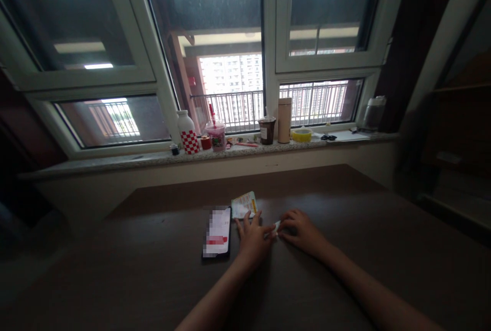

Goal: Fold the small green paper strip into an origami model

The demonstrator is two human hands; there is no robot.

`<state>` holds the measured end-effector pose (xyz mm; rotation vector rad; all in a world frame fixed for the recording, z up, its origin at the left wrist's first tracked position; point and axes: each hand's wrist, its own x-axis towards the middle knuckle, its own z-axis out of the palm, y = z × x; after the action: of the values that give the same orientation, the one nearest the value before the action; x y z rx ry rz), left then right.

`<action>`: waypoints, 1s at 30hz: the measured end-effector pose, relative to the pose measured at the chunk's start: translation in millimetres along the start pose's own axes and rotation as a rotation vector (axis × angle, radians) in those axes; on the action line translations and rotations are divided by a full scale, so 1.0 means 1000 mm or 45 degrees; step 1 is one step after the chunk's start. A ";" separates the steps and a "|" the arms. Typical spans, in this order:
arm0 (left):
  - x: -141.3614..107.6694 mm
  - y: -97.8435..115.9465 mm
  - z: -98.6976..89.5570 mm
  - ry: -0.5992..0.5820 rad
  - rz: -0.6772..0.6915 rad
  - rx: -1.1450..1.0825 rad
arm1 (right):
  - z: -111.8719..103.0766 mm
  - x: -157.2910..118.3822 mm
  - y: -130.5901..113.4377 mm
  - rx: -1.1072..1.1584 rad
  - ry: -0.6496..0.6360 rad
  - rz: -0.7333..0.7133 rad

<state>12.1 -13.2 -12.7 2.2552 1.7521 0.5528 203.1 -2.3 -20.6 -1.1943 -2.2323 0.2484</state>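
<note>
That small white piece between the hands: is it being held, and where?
Yes, it seems so: the fingertips of the left hand and right hand pinch the white piece at opposite sides. Its exact edges are too small to tell.

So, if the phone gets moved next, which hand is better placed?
Left, I'd judge: the left hand is close beside the phone, while the right hand is farther off, beyond the small white piece at both hands' fingertips.

The single head view looks forward and slightly down from above the near side of a dark brown wooden desk [161,280], facing white-framed windows [270,24].
</note>
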 end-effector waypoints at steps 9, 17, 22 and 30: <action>0.004 -0.005 -0.006 -0.003 0.012 -0.064 | 0.000 0.000 -0.001 0.004 -0.003 -0.045; 0.003 -0.005 -0.001 0.050 0.040 -0.026 | 0.001 0.001 -0.003 0.071 -0.013 -0.106; 0.002 -0.004 0.002 0.109 0.117 -0.018 | 0.003 0.001 -0.003 0.097 0.012 -0.093; 0.003 -0.006 -0.001 0.095 0.068 -0.028 | 0.002 0.002 0.000 0.101 -0.006 -0.071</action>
<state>7.4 -9.0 -13.6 2.3009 1.7152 0.6719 200.9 -0.3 -20.7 -1.0897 -2.2347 0.3149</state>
